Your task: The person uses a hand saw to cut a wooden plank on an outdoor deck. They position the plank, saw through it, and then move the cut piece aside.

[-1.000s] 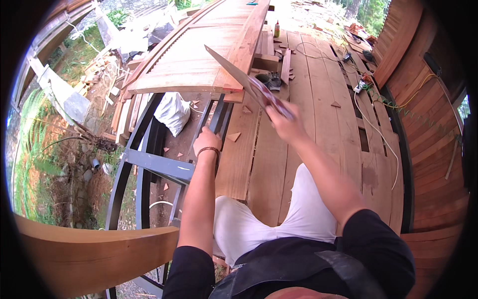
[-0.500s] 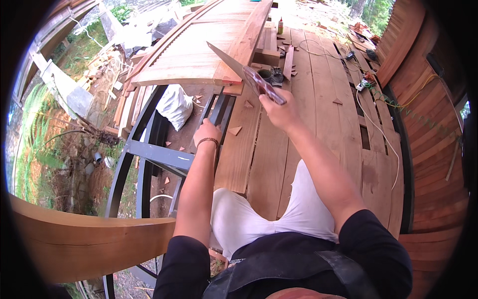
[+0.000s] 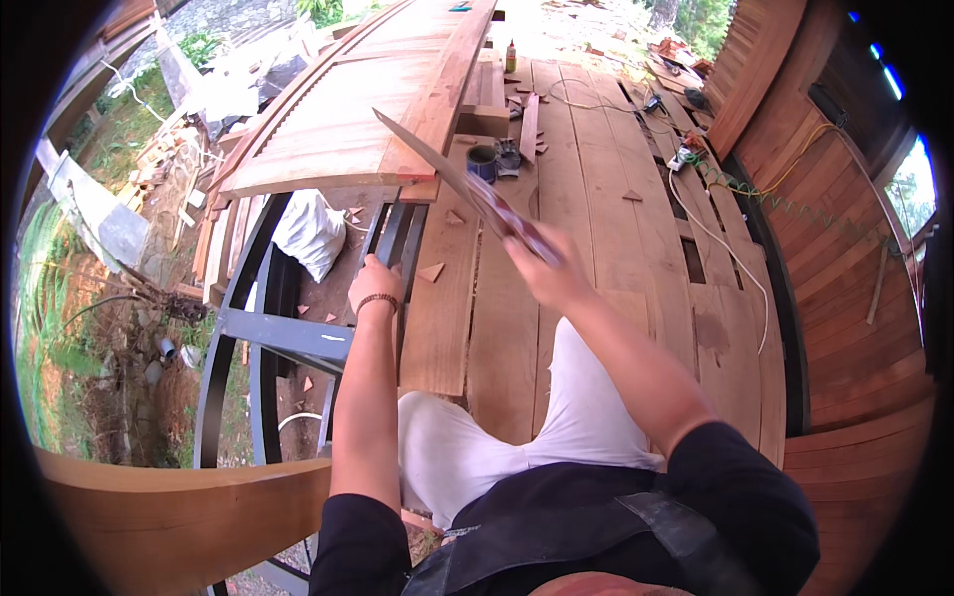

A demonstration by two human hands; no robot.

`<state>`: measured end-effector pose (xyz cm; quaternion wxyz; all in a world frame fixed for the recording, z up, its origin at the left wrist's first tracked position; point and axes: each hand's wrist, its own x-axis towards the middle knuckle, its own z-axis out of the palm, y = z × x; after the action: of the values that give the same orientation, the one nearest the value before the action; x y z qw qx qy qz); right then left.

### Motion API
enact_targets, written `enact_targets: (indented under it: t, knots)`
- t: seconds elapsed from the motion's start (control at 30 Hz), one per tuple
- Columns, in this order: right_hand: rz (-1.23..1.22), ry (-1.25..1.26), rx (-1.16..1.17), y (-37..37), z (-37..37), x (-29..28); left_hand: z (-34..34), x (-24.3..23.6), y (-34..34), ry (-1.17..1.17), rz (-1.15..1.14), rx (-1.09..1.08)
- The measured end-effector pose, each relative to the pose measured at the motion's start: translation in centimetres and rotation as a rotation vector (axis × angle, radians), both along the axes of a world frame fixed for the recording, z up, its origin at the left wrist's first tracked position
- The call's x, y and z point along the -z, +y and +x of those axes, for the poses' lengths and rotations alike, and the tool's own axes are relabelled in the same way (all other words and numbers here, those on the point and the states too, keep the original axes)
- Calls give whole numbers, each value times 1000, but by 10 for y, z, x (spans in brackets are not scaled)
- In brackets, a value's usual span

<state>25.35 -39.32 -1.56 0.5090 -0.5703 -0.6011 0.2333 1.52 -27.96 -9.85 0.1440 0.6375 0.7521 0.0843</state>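
Over plank deck (image 3: 571,149) | handsaw (image 3: 485,203) gripped by right hand (image 3: 553,268) | left hand (image 3: 376,287) curled at dark metal frame (image 3: 283,331), grasp cannot be told

wooden floor (image 3: 596,238) had room on the right, saw (image 3: 477,194) stuck up in front, wood panel (image 3: 358,109) blocked ahead, dark frame (image 3: 283,333) crowded left
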Motion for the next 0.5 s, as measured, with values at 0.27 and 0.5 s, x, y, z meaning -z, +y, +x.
enact_targets:
  t: [0.27, 0.5]
  knots:
    - [-39, -16, -24, 13, 22, 9, 10, -2, 5, -20, 31, 13]
    - [-35, -4, -12, -85, 25, 14, -11, 6, 5, 7, 38, -20]
